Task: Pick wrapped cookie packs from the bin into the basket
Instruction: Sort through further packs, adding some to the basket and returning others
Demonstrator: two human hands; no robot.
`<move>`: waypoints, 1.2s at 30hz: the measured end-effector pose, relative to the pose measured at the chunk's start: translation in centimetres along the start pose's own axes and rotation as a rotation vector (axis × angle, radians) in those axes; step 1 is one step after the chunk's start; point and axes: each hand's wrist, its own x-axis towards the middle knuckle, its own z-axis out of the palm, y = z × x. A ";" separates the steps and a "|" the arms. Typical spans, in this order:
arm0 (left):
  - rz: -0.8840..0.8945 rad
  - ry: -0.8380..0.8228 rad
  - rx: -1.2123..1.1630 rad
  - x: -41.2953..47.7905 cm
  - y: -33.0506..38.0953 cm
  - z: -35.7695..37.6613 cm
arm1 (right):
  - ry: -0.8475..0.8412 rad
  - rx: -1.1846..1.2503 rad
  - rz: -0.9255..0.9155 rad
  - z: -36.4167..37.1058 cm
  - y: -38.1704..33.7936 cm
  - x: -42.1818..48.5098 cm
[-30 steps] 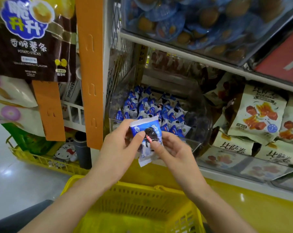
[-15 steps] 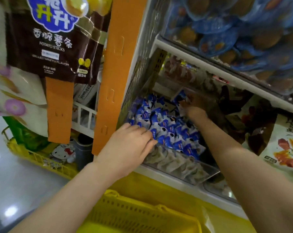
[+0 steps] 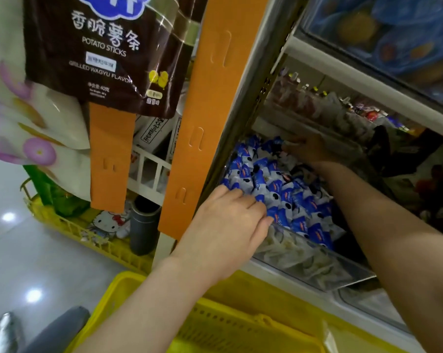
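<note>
Blue-and-white wrapped cookie packs (image 3: 279, 189) fill a clear plastic bin (image 3: 317, 273) on the lower shelf. My left hand (image 3: 228, 225) lies on the packs at the bin's near left corner, fingers stretched over them. My right hand (image 3: 308, 149) reaches to the far end of the bin and rests among the packs there in shadow; its fingers are dim, so any grip is unclear. The yellow basket (image 3: 240, 327) sits directly below the shelf edge, under my forearms.
An orange hanging strip (image 3: 210, 110) and a brown potato-sticks bag (image 3: 106, 52) hang left of the shelf. A second yellow crate (image 3: 108, 248) of goods stands on the floor at left. Above the bin, a shelf (image 3: 355, 82) carries blue snack packs.
One second ago both hands held one cookie pack in front of the bin. Since then both have gone into the bin, the right hand carrying a pack to the far end.
</note>
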 end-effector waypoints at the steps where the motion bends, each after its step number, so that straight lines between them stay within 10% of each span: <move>1: -0.004 0.004 -0.003 0.0 0.0 0.0 | -0.008 0.024 0.000 0.0 0.1 -0.1; 16: -0.004 0.033 -0.002 0.2 0.2 0.2 | -0.172 -0.107 -0.086 1.1 1.0 -1.0; 21: 0.006 0.038 -0.002 0.1 0.1 0.1 | 0.191 -0.224 -0.060 -0.7 2.2 -0.8; 36: 0.012 -0.013 -0.002 0.1 0.1 -0.1 | -0.116 -0.266 0.109 -1.1 2.4 -1.5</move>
